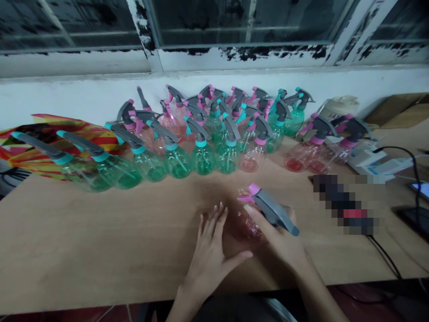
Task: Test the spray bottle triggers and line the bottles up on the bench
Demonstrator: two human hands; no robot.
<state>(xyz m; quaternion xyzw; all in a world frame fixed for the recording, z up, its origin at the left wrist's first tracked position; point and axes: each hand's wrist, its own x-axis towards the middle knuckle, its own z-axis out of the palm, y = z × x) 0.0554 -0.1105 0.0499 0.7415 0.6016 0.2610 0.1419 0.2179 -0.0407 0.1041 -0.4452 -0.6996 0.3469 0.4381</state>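
Note:
A pink spray bottle (250, 226) with a grey and pink trigger head stands near the front of the table. My right hand (276, 235) is wrapped round its neck, just below the trigger head, and part of the bottle is hidden behind the fingers. To the left of the bottle, my left hand (211, 250) hovers over or rests on the tabletop, fingers stretched out and thumb spread toward the bottle; nothing is in it. Behind both hands stands a row of green spray bottles (177, 162) with turquoise collars, with a pink spray bottle (252, 156) at its right end.
More green and pink spray bottles crowd toward the wall. Two pink spray bottles (303, 154) stand farther right. A colourful plastic bag (80, 134) lies back left. At right are a pixelated dark object (345, 205), a black cable (385, 257) and a cardboard box (398, 109) on the wooden table (83, 246).

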